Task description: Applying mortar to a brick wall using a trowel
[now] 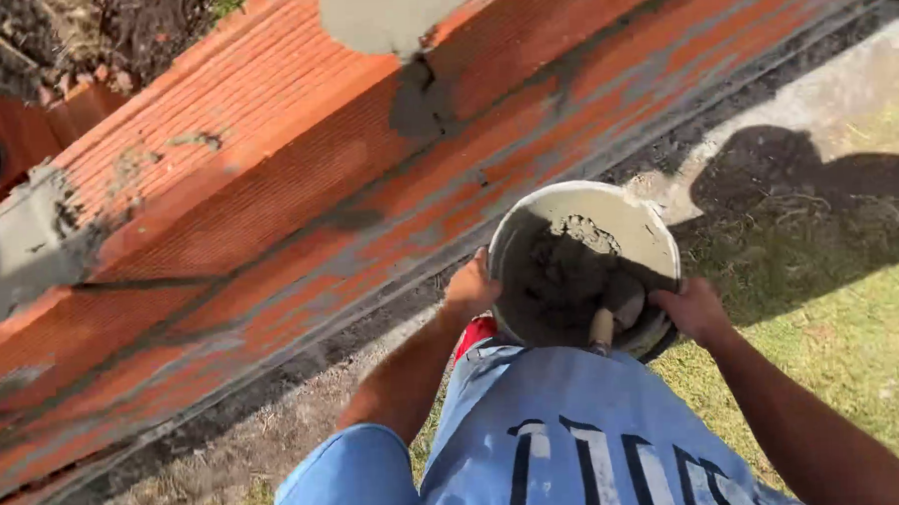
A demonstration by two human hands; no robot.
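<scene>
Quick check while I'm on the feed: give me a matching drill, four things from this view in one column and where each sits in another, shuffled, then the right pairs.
Things:
1. Left hand
2. Right hand
3. Trowel handle
4. Brick wall

Places:
A. Inside the bucket, sticking out of the grey mortar
B. On the bucket's rim, on the side next to the wall
C. Runs slantwise across the view, beyond the bucket
D. On the bucket's rim, on the grass side

Pairs: 1-B, 2-D, 3-A, 4-C
</scene>
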